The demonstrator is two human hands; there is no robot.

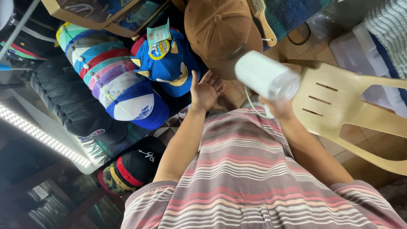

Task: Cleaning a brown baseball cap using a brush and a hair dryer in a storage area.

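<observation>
The right hand wraps its grip around a white cylindrical plastic bottle, tilted beside the brown suede cap. The left hand is spread, empty, under that cap; steadying its brim would help.

The left hand is open, palm up, fingers spread, its forearm stretched forward. The right hand is closed in a grip, its arm bent and raised.
</observation>
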